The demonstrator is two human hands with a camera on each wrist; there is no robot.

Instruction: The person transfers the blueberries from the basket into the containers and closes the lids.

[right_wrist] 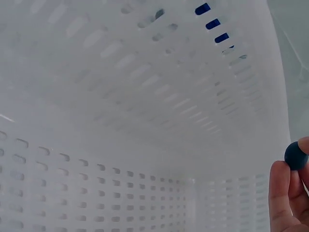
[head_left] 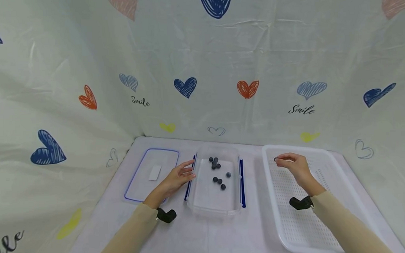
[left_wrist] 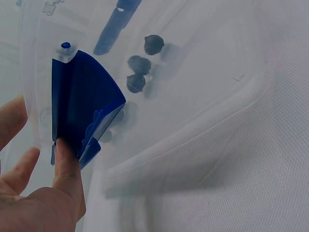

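Observation:
My right hand (head_left: 297,169) pinches a dark blue blueberry (right_wrist: 295,155) between thumb and fingertips, above the far left part of the white perforated basket (head_left: 271,191). At the left side of a clear plastic box (head_left: 205,199) is my left hand (head_left: 172,179), its fingers extended. In the left wrist view a fingertip touches the box's folded-down blue latch (left_wrist: 79,101). Several loose blueberries (head_left: 223,187) lie on the box floor, some clustered toward the far end. Box walls blur a few of them in the left wrist view.
A clear lid with a blue rim (head_left: 135,175) lies left of the box, bearing a white label (head_left: 155,173). Another blue latch (head_left: 242,182) hangs along the box's right side. A curtain with printed hearts (head_left: 185,87) stands behind the white-covered table (head_left: 206,238).

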